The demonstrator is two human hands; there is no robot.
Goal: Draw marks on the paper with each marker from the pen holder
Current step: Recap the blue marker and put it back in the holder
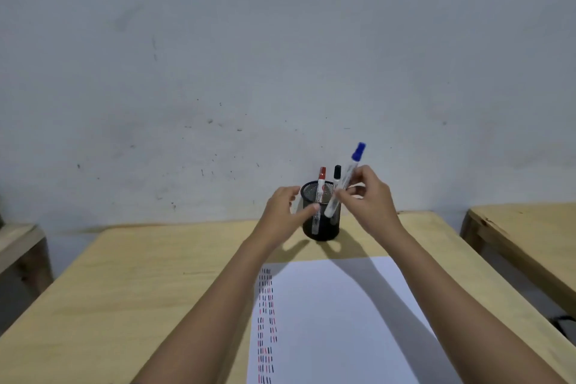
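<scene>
Black mesh pen holder [321, 227], upright near the far edge of the pale wooden surface [140, 274], just beyond the white paper [336, 321]. Right hand [371, 199], arm stretched forward, raised beside the holder's rim; its fingers [343, 195] pinch the blue marker [346, 179] mid-barrel, cap up, tilted right, its lower end outside the holder. Left hand [285, 212] cups the holder's left wall, fingers loosely curled against it. Red marker [321, 187] and black marker [337, 176] stand inside, caps up. Barrel lettering too blurred to read. Paper's left margin bears columns of short red and black dashes [266, 321].
</scene>
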